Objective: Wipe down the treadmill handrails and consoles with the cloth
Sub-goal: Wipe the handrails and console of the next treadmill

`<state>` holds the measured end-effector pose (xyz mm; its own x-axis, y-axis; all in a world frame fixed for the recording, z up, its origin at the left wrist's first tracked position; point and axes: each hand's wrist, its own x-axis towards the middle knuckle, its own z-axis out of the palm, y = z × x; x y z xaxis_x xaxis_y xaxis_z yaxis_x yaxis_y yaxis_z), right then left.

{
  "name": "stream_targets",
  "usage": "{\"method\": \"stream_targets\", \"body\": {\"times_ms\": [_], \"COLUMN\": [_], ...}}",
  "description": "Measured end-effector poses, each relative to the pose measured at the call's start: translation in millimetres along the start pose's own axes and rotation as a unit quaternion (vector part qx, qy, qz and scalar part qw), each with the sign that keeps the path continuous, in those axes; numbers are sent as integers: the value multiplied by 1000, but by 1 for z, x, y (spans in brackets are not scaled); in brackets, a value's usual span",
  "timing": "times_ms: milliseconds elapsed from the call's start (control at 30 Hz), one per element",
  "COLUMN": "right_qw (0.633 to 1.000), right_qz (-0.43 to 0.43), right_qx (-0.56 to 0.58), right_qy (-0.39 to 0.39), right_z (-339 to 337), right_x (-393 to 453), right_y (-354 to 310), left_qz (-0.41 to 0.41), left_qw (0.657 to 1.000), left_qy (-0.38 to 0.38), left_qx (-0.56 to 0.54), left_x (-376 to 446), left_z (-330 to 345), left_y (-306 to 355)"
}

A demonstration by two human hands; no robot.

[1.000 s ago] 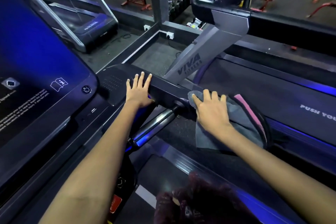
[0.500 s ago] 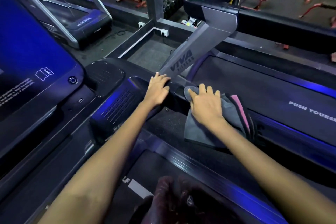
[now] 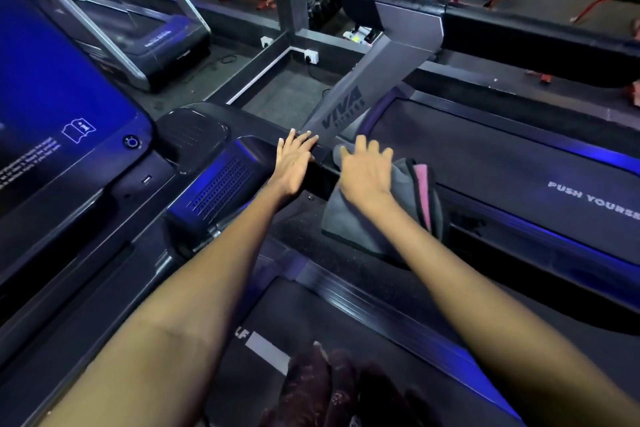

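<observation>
Since the earlier frames, my left hand (image 3: 294, 163) has slid rightward along the black handrail (image 3: 322, 177), from the console corner to the base of the grey upright, and now sits just beside my right hand (image 3: 363, 173); the view has shifted with it.

Nearest the camera, both forearms reach forward over the treadmill deck.

The left hand lies flat on top of the handrail, fingers (image 3: 304, 140) straight and close together, holding nothing. I judge it serves as a brace to steady the reach.

The right hand presses the grey cloth (image 3: 349, 229) against the handrail, fingers spread and extended on top of it, slightly blurred. A flat palm puts even pressure on the rail. The cloth drapes over the rail edge and hangs down, its pink inner face showing at the fold.

Beyond the hands, the grey upright (image 3: 349, 104), marked VIVA, rises toward the neighbouring treadmill's handrail. To the left, the console screen (image 3: 52, 87) glows blue; in my judgement it has yet to be wiped.
</observation>
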<state>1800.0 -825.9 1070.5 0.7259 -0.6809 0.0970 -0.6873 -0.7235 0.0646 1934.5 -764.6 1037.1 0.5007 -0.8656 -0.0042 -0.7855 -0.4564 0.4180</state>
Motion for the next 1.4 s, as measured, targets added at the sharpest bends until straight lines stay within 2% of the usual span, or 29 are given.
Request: {"method": "stream_targets", "body": {"times_ms": [167,233,333,400,467,600,667,767,900,1000,1067,1133,1267,1333,1400], "right_qw": [991,985,993,999,1000,998,998,999,986,992,998,998,990,981,978], "right_qz": [-122,-142,-92,-22,9,-48,-45,39,159,121,64,48,141,195,208], "right_qx": [-45,-69,-50,-21,-19,-45,-50,-17,18,-11,-24,-26,-20,-11,-1], "right_qy": [42,65,51,25,19,17,17,5,-40,-25,-14,5,-3,-12,-6], "right_z": [10,14,13,8,3,7,7,5,-2,-1,1,5,7,6,6], "right_x": [-13,-29,-33,-21,-8,-9,-27,-46,-24,-21,-38,-60,-75,-60,-48], "right_y": [2,13,19,8,-9,-18,-5,20,22,11,13,25,41,34,23], "left_qz": [3,5,12,17,17,16,30,39,53,57,59,60,75,107,145], "left_qw": [1000,1000,1000,1000,1000,999,998,997,992,991,990,990,989,986,983], "left_qy": [6,6,6,5,4,20,32,44,39,40,42,43,43,45,41], "left_qx": [-8,-7,-3,1,-3,23,48,58,105,116,121,122,118,116,107], "left_x": [0,0,0,-1,0,1,-3,-9,-11,-12,-12,-12,-14,-15,-16], "left_z": [-1,0,0,0,0,3,10,17,22,22,22,21,21,22,22], "left_y": [0,0,-2,-1,-1,-2,-3,2,4,4,5,6,6,5,4]}}
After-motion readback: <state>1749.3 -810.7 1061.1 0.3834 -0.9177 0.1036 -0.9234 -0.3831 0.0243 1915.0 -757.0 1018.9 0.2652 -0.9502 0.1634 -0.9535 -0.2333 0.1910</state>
